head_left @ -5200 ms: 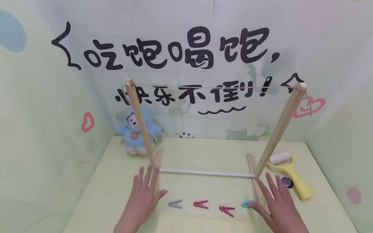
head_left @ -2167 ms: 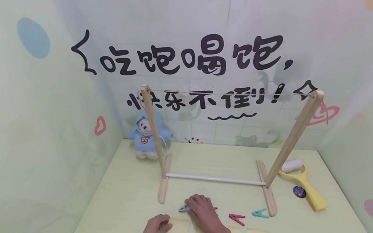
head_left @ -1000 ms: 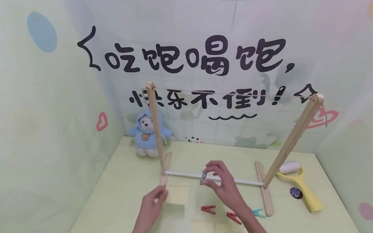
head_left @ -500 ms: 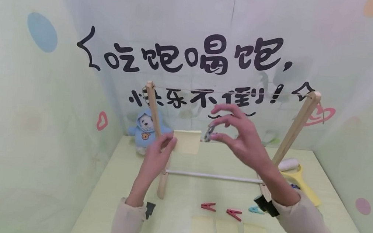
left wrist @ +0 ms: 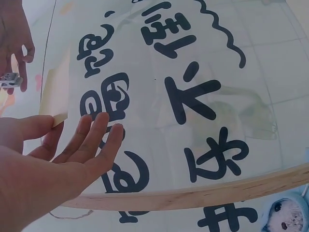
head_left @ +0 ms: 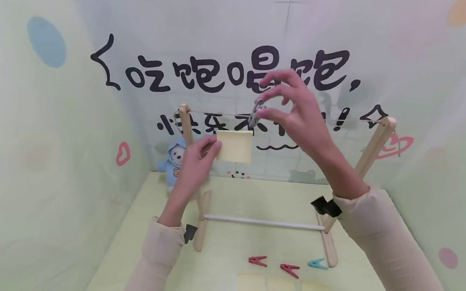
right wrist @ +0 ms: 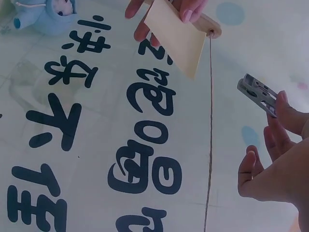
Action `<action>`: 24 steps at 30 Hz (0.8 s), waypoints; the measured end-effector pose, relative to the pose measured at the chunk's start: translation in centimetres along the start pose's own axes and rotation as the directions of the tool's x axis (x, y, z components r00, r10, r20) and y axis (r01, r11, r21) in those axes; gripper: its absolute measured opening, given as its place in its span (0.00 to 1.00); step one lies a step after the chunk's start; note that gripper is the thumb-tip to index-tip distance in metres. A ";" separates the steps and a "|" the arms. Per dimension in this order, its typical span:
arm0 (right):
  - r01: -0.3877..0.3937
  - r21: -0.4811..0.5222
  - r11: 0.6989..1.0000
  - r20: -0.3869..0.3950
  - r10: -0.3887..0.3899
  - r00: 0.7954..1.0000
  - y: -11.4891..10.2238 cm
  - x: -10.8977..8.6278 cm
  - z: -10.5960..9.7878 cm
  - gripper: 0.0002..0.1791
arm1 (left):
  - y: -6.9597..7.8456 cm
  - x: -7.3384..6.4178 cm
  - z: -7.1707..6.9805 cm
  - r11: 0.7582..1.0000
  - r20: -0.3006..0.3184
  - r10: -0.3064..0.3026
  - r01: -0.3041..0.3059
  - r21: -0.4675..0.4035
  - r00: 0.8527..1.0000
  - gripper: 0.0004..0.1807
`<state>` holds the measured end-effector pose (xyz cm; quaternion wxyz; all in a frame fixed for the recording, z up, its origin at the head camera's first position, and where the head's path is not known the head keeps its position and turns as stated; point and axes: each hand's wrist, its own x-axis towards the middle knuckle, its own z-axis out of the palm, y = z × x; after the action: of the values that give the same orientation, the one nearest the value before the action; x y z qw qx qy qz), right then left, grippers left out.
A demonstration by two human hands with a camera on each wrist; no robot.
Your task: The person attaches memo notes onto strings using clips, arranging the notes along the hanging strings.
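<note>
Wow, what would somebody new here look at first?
Probably the big black writing across the back wall. Next, the pale yellow paper held in the left grip and the gray clothespin pinched in the right grip, both up in the air over the table. After that, maybe the blue-hooded teddy, partly hidden at the table's back left.

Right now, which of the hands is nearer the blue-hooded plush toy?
Left. In the head view, the left hand is just right of the plush toy; the right hand, pinching the gray clothespin, is farther right and higher.
</note>
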<state>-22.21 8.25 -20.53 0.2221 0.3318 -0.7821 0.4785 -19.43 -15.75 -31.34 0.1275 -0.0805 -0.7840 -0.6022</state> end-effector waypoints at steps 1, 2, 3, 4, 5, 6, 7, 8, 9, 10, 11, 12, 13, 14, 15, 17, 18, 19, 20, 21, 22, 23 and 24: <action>-0.010 -0.003 1.000 0.001 0.010 1.000 -0.1 0.6 0.0 0.07 | 0.1 0.3 0.0 1.000 -0.003 0.001 -0.001 0.008 1.000 0.14; -0.022 -0.003 1.000 0.003 0.022 1.000 -0.1 1.1 0.1 0.07 | 0.3 0.5 -0.1 1.000 -0.005 0.006 -0.006 0.013 1.000 0.14; -0.034 -0.003 0.999 0.006 0.034 0.999 -0.1 1.6 0.2 0.07 | 0.5 0.7 -0.1 1.000 -0.008 0.009 -0.009 0.019 1.000 0.14; -0.045 -0.003 0.999 0.011 0.045 0.999 0.0 2.0 0.3 0.07 | 0.5 0.9 -0.1 1.000 -0.009 0.009 -0.008 0.027 1.000 0.14; -0.057 -0.002 0.998 0.018 0.057 0.998 0.1 2.3 0.4 0.07 | 0.6 1.1 -0.1 0.999 -0.009 0.008 -0.008 0.034 1.000 0.14; -0.064 0.005 0.998 0.025 0.064 0.998 0.3 2.5 0.6 0.07 | 0.6 1.3 -0.1 0.999 -0.008 0.008 -0.008 0.037 1.000 0.15; -0.070 0.009 0.998 0.033 0.069 0.997 0.5 2.8 0.7 0.07 | 0.7 1.5 -0.1 0.999 -0.006 0.008 -0.007 0.038 1.000 0.15; -0.073 0.010 0.997 0.040 0.073 0.997 0.7 3.0 0.9 0.07 | 0.7 1.7 -0.1 0.999 -0.005 0.007 -0.006 0.037 1.000 0.15; -0.076 0.008 0.997 0.047 0.076 0.996 0.9 3.1 1.0 0.07 | 0.7 1.8 -0.1 0.999 -0.004 0.002 -0.001 0.037 1.000 0.14; -0.080 0.007 0.997 0.052 0.079 0.996 1.0 3.2 1.2 0.08 | 0.7 1.9 -0.1 0.999 -0.003 -0.003 0.004 0.036 1.000 0.14; -0.081 0.008 0.997 0.055 0.080 0.995 1.2 3.3 1.3 0.08 | 0.7 2.0 -0.1 0.999 -0.003 -0.007 0.007 0.034 1.000 0.14; -0.082 0.007 0.997 0.058 0.081 0.995 1.3 3.4 1.5 0.08 | 0.7 2.1 -0.1 0.999 -0.003 -0.012 0.012 0.031 1.000 0.14; -0.086 0.004 0.996 0.060 0.085 0.995 1.4 3.5 1.6 0.08 | 0.7 2.2 0.0 0.999 -0.001 -0.018 0.018 0.030 1.000 0.14; -0.091 0.000 0.996 0.064 0.091 0.994 1.5 3.5 1.7 0.08 | 0.7 2.2 0.0 0.999 -0.001 -0.024 0.024 0.029 1.000 0.15; -0.094 0.000 0.996 0.068 0.094 0.993 1.5 3.5 1.8 0.08 | 0.8 2.3 0.0 0.999 0.001 -0.027 0.027 0.025 1.000 0.15; -0.096 -0.003 0.995 0.078 0.096 0.992 1.6 3.6 2.0 0.08 | 0.9 2.3 -0.1 0.999 0.001 -0.028 0.028 0.019 1.000 0.16; -0.094 -0.005 0.996 0.084 0.094 0.992 1.5 3.7 2.2 0.07 | 0.9 2.3 -0.1 1.000 0.000 -0.026 0.026 0.014 1.000 0.16; -0.091 -0.009 0.996 0.089 0.092 0.992 1.5 3.7 2.3 0.07 | 0.9 2.4 -0.2 1.000 -0.002 -0.023 0.023 0.010 1.000 0.16; -0.089 -0.016 0.996 0.093 0.090 0.992 1.5 3.7 2.4 0.07 | 1.0 2.4 -0.2 1.000 -0.006 -0.019 0.019 0.008 1.000 0.16; -0.086 -0.019 0.996 0.096 0.088 0.992 1.5 3.8 2.6 0.07 | 1.0 2.4 -0.2 1.000 -0.009 -0.014 0.014 0.006 1.000 0.15; -0.089 -0.022 0.996 0.099 0.091 0.991 1.4 3.8 2.7 0.07 | 1.0 2.4 -0.3 1.000 -0.011 -0.009 0.009 0.004 1.000 0.15; -0.091 -0.022 0.996 0.101 0.093 0.991 1.4 3.8 2.9 0.07 | 1.0 2.4 -0.3 1.000 -0.014 -0.007 0.007 0.005 1.000 0.15; -0.094 -0.024 0.995 0.104 0.096 0.990 1.4 3.8 3.0 0.07 | 1.0 2.4 -0.4 1.000 -0.016 -0.006 0.006 0.002 1.000 0.15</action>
<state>-25.93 4.86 -20.16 0.1608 0.3166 -0.8122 0.4629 -21.36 -15.92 -29.62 0.1319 -0.0734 -0.7840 -0.6021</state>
